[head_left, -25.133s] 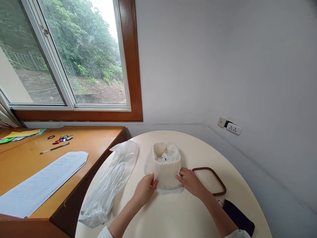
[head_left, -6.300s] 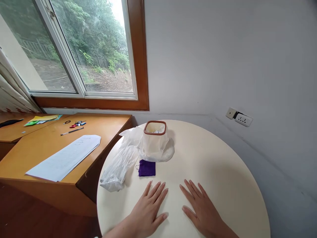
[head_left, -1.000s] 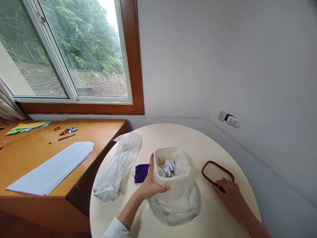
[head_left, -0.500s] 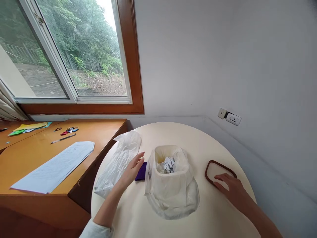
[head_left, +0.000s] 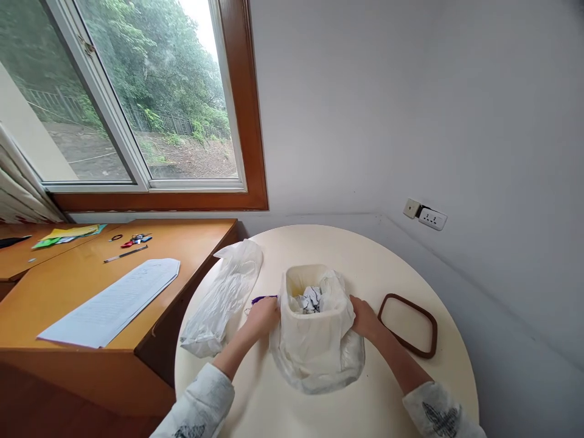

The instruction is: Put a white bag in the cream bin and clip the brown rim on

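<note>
A small white trash bin point(head_left: 312, 320) stands in the middle of the round table, lined with a thin white trash bag point(head_left: 314, 365) folded out over its rim and spread around its base. Crumpled paper point(head_left: 311, 299) lies inside it. At the bin's left side, my left hand point(head_left: 266, 316) is closed on the bag's edge. My right hand point(head_left: 364, 316) grips the bag on the opposite side, its fingertips partly hidden by the plastic. Behind my left hand shows a strip of a purple item point(head_left: 263, 298). A brown rounded frame point(head_left: 433, 337) lies flat to the right of my right hand.
A clear-white plastic bag point(head_left: 223, 298) lies on the left part of the round table point(head_left: 310, 240). Beside it, a wooden desk point(head_left: 191, 243) holds papers point(head_left: 114, 304), a pen point(head_left: 125, 254) and keys point(head_left: 137, 239). Walls bound the table behind and at right.
My right hand has left the brown frame and moved left to the bag. My left hand has moved right and closed on the bag, covering most of the purple item.
</note>
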`<state>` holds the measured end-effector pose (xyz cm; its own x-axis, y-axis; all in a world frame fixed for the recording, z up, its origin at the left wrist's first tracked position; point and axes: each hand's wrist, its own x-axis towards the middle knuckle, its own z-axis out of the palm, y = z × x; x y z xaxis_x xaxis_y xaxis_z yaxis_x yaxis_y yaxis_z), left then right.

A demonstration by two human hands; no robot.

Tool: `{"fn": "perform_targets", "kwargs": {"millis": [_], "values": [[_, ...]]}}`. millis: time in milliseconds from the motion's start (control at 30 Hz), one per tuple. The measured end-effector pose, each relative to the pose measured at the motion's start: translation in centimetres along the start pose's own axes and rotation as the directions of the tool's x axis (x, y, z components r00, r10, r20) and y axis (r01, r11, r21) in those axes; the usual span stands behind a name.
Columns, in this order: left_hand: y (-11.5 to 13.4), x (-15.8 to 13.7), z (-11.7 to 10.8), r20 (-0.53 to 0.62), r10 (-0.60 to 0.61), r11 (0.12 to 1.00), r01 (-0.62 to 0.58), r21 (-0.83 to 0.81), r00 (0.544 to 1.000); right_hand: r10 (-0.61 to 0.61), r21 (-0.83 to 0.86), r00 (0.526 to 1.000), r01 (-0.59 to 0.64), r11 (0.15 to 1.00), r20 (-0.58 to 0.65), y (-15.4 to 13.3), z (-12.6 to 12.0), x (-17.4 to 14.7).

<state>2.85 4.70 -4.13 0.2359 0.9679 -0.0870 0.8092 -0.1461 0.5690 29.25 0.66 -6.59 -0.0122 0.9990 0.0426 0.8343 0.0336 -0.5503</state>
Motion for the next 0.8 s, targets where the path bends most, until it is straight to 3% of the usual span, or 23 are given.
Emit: {"fn": "perform_targets", "kwargs": {"millis": [167,300,400,467,567,633,700,800], "values": [[0.3,0.1,-2.5,-0.129,-0.027,0.938,-0.019,-0.345,0.991,0.044,0.263,0.995,-0.019,0.965,-0.087,0.9,-1.7,0.8],[1.9,0.0,-4.8,-0.196,-0.023,0.792,-0.102,-0.601,0.98,0.108,0.482,0.98,-0.013,0.876,-0.169,0.7,-4.2,1.2],[3.4,-0.4,-6.1,-0.274,-0.028,0.687,-0.181,-0.703,0.961,0.117,0.587,0.969,0.033,0.809,-0.216,-0.3,-6.0,0.9],[4.1,-0.8,-6.8,-0.327,-0.032,0.636,-0.233,-0.736,0.944,0.127,0.675,0.962,0.072,0.735,-0.24,-1.1,-7.2,0.4],[4.5,-1.8,-8.1,-0.392,-0.031,0.549,-0.312,-0.776,0.919,0.139,0.832,0.964,0.117,0.542,-0.226,-2.0,-8.9,-0.6],[4.3,-2.8,-9.2,-0.375,-0.008,0.495,-0.322,-0.807,0.927,0.125,0.884,0.974,0.115,0.453,-0.19,-2.0,-10.1,-1.4],[3.9,-3.9,-10.1,-0.29,0.035,0.496,-0.268,-0.826,0.956,0.083,0.898,0.988,0.083,0.431,-0.131,-1.6,-11.1,-2.3],[3.4,-5.5,-10.5,-0.078,0.042,0.636,-0.087,-0.767,0.996,-0.034,0.87,0.999,0.01,0.494,0.008,-0.8,-11.5,-3.7]]}}
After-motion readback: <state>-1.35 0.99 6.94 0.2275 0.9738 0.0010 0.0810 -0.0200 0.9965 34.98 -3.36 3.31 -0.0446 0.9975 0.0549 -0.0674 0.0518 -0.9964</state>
